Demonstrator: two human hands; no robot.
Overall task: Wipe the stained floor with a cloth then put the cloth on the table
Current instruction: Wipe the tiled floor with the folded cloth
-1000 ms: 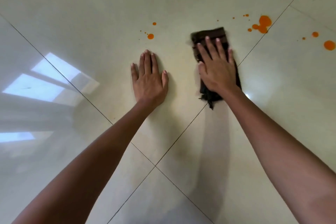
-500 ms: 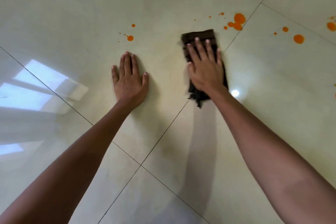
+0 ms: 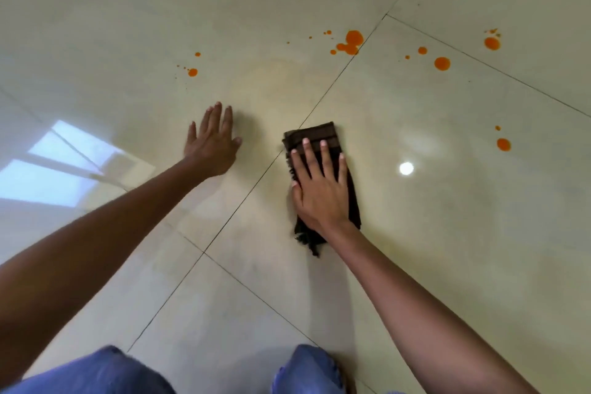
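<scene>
My right hand (image 3: 319, 192) presses the cloth (image 3: 315, 133), fingers straight and spread; my left hand (image 3: 212, 144) lies flat beside it, fingers straight. The orange stains (image 3: 351, 41) beyond the cloth may smear wider if its underside is already soiled.

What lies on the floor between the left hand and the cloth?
Only bare floor and one thin tile joint, in the head view.

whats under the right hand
A dark brown cloth, pressed flat on the tiled floor by the right hand. The tile beneath the cloth is covered, so any stain there cannot be seen.
</scene>
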